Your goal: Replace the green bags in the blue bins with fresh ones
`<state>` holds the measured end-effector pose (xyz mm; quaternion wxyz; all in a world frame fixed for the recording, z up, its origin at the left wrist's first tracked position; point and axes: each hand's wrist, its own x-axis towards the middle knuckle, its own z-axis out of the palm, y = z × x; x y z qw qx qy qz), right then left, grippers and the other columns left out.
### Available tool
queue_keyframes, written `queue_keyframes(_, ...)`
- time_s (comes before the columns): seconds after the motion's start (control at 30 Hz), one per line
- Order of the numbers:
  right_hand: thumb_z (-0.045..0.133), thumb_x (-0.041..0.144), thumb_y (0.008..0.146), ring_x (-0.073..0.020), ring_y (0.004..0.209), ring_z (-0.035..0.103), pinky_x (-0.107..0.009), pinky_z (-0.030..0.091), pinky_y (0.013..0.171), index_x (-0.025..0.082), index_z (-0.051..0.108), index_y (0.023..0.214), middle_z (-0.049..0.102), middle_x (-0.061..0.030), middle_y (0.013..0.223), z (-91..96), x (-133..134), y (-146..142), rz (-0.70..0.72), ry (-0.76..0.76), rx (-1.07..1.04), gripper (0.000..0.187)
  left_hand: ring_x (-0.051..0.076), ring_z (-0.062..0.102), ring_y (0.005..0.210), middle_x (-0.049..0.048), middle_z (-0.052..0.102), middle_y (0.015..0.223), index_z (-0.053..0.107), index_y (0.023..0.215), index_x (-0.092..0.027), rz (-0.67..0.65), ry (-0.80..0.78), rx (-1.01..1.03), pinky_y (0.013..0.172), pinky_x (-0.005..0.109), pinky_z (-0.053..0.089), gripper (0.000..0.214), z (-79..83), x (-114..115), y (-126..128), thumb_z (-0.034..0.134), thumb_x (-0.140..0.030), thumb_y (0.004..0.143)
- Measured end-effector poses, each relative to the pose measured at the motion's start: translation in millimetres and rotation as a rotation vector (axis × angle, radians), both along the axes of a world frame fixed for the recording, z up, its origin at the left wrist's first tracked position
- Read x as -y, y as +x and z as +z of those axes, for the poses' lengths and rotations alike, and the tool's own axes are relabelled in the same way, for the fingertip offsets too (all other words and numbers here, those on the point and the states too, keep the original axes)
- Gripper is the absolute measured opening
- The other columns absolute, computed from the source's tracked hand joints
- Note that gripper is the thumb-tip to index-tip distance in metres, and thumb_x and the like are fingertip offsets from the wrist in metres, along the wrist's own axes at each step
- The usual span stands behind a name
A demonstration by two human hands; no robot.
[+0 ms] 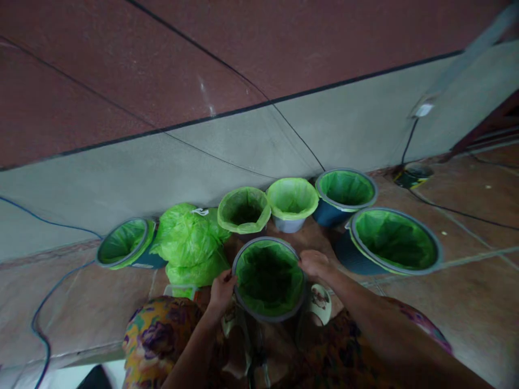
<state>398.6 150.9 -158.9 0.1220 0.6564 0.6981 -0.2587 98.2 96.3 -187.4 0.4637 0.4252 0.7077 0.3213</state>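
Note:
A small bin (284, 314) with a grey rim ring and a green plastic liner stands on the floor right in front of me. My left hand (221, 290) grips its rim on the left side. My right hand (315, 265) grips the rim at the upper right. The liner (268, 278) is tucked under the ring and the bin's inside looks dark.
Several more green-lined bins stand along the wall: one tipped at left (124, 243), two small ones (244, 209) (292, 200), two blue ones at right (345, 190) (395, 240). A bunched pile of green bags (190, 243) lies left. Cables run across the tiled floor.

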Motion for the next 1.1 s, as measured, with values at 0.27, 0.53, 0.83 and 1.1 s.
queue_keyframes(0.27, 0.047, 0.028, 0.082, -0.0293, 0.094, 0.066, -0.035, 0.050, 0.074, 0.017, 0.074, 0.086, 0.071, -0.0173, 0.094, -9.9, -6.0, -10.2, -0.008, 0.009, -0.021, 0.030, 0.018, 0.064, 0.077, 0.0089, 0.072, 0.087, 0.067, 0.104, -0.009, -0.194, -0.061, -0.457, 0.071, 0.025, 0.045, 0.032, 0.1, -12.5, -9.3, 0.053, -0.020, 0.078)
queue_keyframes(0.53, 0.052, 0.030, 0.080, -0.0310, 0.096, 0.065, -0.037, 0.049, 0.074, 0.021, 0.074, 0.084, 0.071, -0.0170, 0.095, -15.9, -8.6, -4.5, -0.060, 0.008, -0.050, 0.024, 0.021, 0.062, 0.095, 0.0139, 0.069, 0.104, 0.061, 0.115, -0.009, -0.288, -0.125, -0.661, 0.082, 0.027, 0.042, 0.037, 3.9, -11.4, 3.7, 0.051, -0.022, 0.082)
queue_keyframes(0.83, 0.053, 0.030, 0.081, -0.0316, 0.094, 0.065, -0.037, 0.049, 0.072, 0.018, 0.074, 0.081, 0.070, -0.0189, 0.093, -17.3, -11.2, -8.9, -0.080, -0.038, -0.027, 0.024, 0.022, 0.060, 0.103, 0.0147, 0.066, 0.111, 0.057, 0.119, -0.010, -0.357, -0.188, -0.810, 0.086, 0.027, 0.040, 0.039, -2.3, -10.0, 6.1, 0.048, -0.026, 0.085)
queue_keyframes(1.1, 0.057, 0.028, 0.079, -0.0290, 0.096, 0.064, -0.032, 0.050, 0.073, 0.017, 0.073, 0.079, 0.070, -0.0155, 0.095, -31.1, -15.4, -8.2, -0.102, -0.093, -0.025, 0.019, 0.024, 0.065, 0.092, 0.0132, 0.070, 0.097, 0.066, 0.101, -0.014, -0.334, -0.233, -0.833, 0.074, 0.028, 0.043, 0.028, -10.0, -8.1, 14.1, 0.047, -0.022, 0.082)
